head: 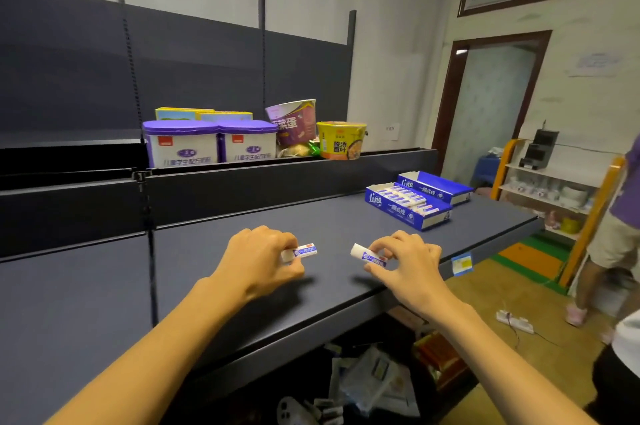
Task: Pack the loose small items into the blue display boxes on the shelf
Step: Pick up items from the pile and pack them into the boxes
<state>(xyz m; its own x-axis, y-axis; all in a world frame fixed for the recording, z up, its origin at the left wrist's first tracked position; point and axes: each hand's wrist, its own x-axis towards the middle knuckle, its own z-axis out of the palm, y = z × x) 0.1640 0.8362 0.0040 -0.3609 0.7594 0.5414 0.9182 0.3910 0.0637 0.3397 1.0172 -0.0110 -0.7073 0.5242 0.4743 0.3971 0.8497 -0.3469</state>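
Two small white-and-blue wrapped blocks sit pinched over the matte dark shelf (pixel 242 286): left hand (pixel 258 260) holds one block (pixel 304 251), right hand (pixel 403 262) the other (pixel 367 255). Fingers hide their ends. Glossy blue cardboard display boxes (pixel 408 204) stand well apart at the shelf's far right, the nearer one packed, print unreadable.

"Line" on front blue box (pixel 405 213); yellow cup (pixel 341 140): 酸汤

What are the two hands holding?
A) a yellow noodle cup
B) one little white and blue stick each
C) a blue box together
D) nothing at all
B: the left hand pinches one small stick and the right hand pinches another stick, both just above the shelf.
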